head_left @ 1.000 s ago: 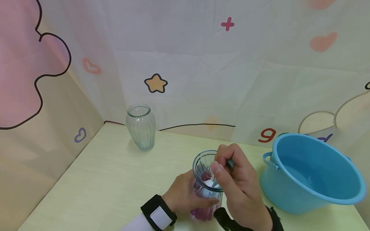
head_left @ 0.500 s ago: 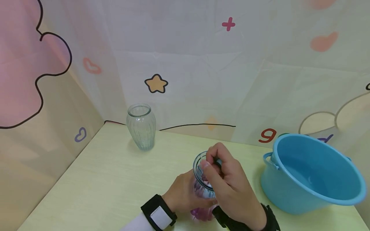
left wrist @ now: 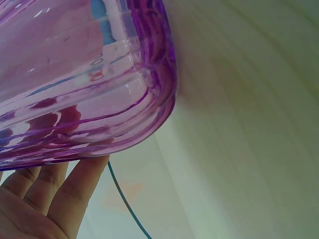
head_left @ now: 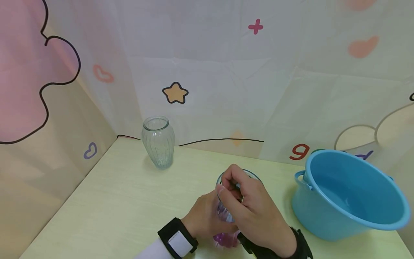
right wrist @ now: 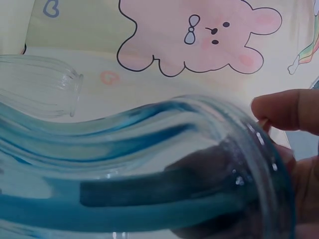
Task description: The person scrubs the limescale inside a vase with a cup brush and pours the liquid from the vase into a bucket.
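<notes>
My left hand (head_left: 205, 216) grips a ribbed glass vase, blue-tinted above and purple (head_left: 226, 239) toward the base, around its side. In the left wrist view, its fingers (left wrist: 77, 186) lie along the purple glass (left wrist: 159, 50). Over the vase's mouth, my right hand (head_left: 252, 208) is curled with thumb and fingers pinching a slim dark grey handle (right wrist: 134, 194), seen through the blue glass (right wrist: 99, 144) in the right wrist view. The hand covers much of the rim in the head view. What lies at the handle's lower end is hidden.
A second, clear ribbed glass vase (head_left: 158, 144) stands at the back left of the pale table (head_left: 129, 201). To the right sits a large light blue bucket (head_left: 323, 219) with a side handle. A printed curtain (head_left: 213, 72) hangs behind the table.
My right hand has shifted left across the vase's mouth, and slightly down over the last half second. The handle's tip, visible earlier, is now covered. My left hand stays around the vase.
</notes>
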Motion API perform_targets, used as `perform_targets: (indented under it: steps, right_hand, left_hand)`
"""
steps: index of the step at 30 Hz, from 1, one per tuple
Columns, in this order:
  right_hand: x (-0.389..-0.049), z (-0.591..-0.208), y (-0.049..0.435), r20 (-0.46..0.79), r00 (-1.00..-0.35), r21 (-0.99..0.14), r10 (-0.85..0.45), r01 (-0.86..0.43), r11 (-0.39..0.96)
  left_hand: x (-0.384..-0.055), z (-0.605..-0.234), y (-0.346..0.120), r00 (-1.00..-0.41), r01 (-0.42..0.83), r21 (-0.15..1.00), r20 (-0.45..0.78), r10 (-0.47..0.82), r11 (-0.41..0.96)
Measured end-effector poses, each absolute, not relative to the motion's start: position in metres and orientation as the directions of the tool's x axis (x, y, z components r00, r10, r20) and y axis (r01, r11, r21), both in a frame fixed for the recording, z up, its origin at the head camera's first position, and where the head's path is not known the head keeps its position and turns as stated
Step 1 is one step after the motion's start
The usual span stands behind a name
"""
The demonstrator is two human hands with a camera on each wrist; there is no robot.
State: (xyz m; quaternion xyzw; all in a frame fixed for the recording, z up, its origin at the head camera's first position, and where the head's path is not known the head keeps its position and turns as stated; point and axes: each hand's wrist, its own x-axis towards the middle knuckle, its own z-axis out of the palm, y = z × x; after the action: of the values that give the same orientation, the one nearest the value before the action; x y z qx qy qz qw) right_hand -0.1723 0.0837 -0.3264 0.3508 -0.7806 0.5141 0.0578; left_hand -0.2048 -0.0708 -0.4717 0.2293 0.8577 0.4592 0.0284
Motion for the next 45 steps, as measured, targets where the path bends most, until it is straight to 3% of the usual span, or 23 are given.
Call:
perform_targets:
  steps: [20, 45]
  right_hand:
    - [-0.1732, -0.3266, 0.0841, 0.411, -0.762, -0.784, -0.500, -0.576, 0.233]
    - [-0.1730, -0.3253, 0.0843, 0.397, -0.756, -0.783, -0.521, -0.575, 0.237]
  left_hand:
    - [-0.2052, -0.4719, -0.0715, -0.895, 0.342, 0.806, 0.123, 0.429, 0.482]
    - [-0.2066, -0.4734, -0.0713, -0.875, 0.419, 0.772, 0.202, 0.440, 0.478]
